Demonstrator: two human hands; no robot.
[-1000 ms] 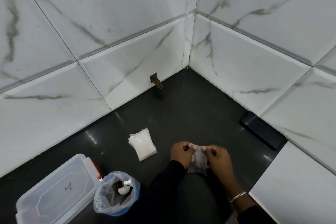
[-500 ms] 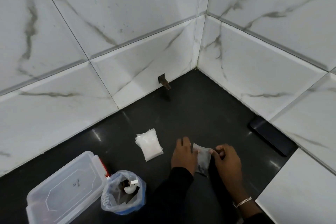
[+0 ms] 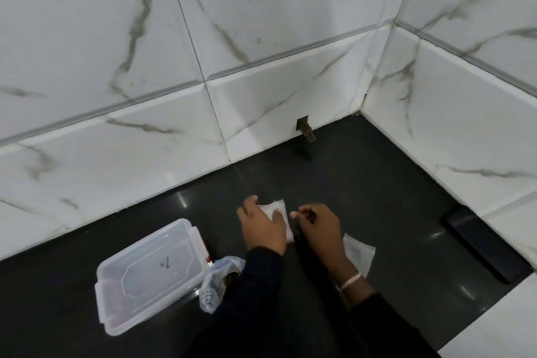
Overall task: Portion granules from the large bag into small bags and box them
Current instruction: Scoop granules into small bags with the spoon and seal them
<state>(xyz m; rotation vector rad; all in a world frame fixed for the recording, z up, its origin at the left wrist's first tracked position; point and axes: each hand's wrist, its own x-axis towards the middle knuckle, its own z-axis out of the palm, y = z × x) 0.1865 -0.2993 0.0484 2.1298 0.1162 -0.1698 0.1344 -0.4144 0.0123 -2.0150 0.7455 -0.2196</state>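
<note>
A small bag filled with white granules lies on the black counter. My left hand covers most of it, fingers curled over its left edge and thumb on top. Just to the right, my right hand hovers with loosely curled fingers and holds nothing. An empty small clear bag lies flat on the counter beside my right wrist. The large clear bag sits by the box, largely hidden by my left sleeve. The clear plastic box stands at the left with its lid on.
White marble-patterned tiled walls enclose the counter at the back and right, meeting in a corner. A dark phone lies against the right wall. A small brown stub sticks out of the back wall.
Both hands let go of the empty small bag, which now lies by my right wrist. My left hand moved left onto the filled bag. The view shifted left.
</note>
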